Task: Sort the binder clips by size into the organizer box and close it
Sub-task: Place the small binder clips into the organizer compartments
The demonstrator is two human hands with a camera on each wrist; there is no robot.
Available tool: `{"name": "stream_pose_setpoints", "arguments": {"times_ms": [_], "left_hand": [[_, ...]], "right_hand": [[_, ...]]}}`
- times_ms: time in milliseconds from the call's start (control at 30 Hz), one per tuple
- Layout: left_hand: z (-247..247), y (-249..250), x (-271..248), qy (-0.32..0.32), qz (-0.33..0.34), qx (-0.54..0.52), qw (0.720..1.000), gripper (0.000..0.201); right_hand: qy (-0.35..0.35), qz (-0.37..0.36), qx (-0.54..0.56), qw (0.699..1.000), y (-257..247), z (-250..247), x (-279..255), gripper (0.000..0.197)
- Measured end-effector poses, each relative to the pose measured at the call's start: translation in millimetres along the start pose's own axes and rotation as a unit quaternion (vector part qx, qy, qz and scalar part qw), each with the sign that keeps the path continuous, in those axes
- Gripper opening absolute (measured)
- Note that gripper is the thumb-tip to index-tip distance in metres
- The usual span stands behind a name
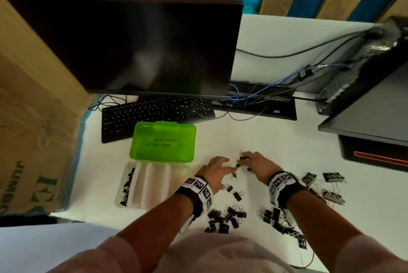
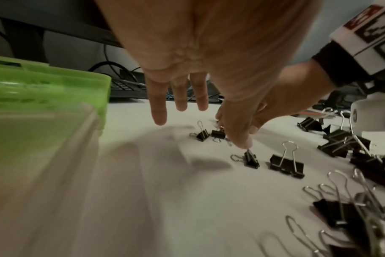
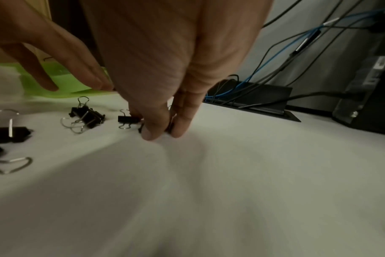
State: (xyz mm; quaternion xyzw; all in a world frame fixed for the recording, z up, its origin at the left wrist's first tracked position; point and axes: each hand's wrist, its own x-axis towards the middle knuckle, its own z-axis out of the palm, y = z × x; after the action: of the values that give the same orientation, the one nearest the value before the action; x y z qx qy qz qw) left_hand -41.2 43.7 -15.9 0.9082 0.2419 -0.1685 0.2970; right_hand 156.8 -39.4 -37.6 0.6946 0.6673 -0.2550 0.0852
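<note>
Sorting clips beside the open box

The box point(image 1: 154, 186) lies open, green lid point(image 1: 163, 141) behind it, small clips only in its far-left slot. Right of it, the right hand point(image 1: 256, 165) pinches a small clip point(image 3: 141, 129); the left hand point(image 1: 215, 172) hovers, fingers spread, thumb touching another point(image 2: 251, 159). Best gather small ones first, leaving the bigger heap point(image 1: 227, 219) nearer the body.
</note>
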Motion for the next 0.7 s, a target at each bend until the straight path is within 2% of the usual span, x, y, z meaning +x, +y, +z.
{"name": "stream_pose_setpoints", "arguments": {"times_ms": [67,167,300,400,467,567,700], "left_hand": [[1.3,4.6,8.6,-0.022,0.010,0.038,0.999,0.065],[4.5,13.7,17.9,-0.025,0.013,0.059,0.998,0.049],[10.5,19.3,23.8,0.004,-0.017,0.041,0.999,0.031],[12.7,14.8,28.0,0.023,-0.034,0.033,0.999,0.021],[11.6,10.5,30.0,0.023,-0.055,0.011,0.998,0.023],[9.8,6.7,32.0,0.023,-0.060,-0.059,0.996,0.031],[6.8,7.2,29.0,0.042,-0.061,-0.082,0.994,0.034]], "right_hand": [[0.012,-0.003,0.002,1.000,1.3,3.6,-6.0,0.045],[0.025,0.010,0.019,0.999,3.8,8.9,-12.5,0.041],[0.004,0.028,0.070,0.997,0.0,9.8,-14.6,0.050],[-0.035,0.012,-0.004,0.999,-12.1,5.7,-13.3,0.049],[-0.022,0.013,-0.022,0.999,-18.5,7.7,-11.2,0.038],[0.000,0.009,-0.004,1.000,-17.0,13.5,-10.2,0.034],[0.021,-0.005,0.073,0.997,-7.7,5.6,-10.9,0.026]]}}
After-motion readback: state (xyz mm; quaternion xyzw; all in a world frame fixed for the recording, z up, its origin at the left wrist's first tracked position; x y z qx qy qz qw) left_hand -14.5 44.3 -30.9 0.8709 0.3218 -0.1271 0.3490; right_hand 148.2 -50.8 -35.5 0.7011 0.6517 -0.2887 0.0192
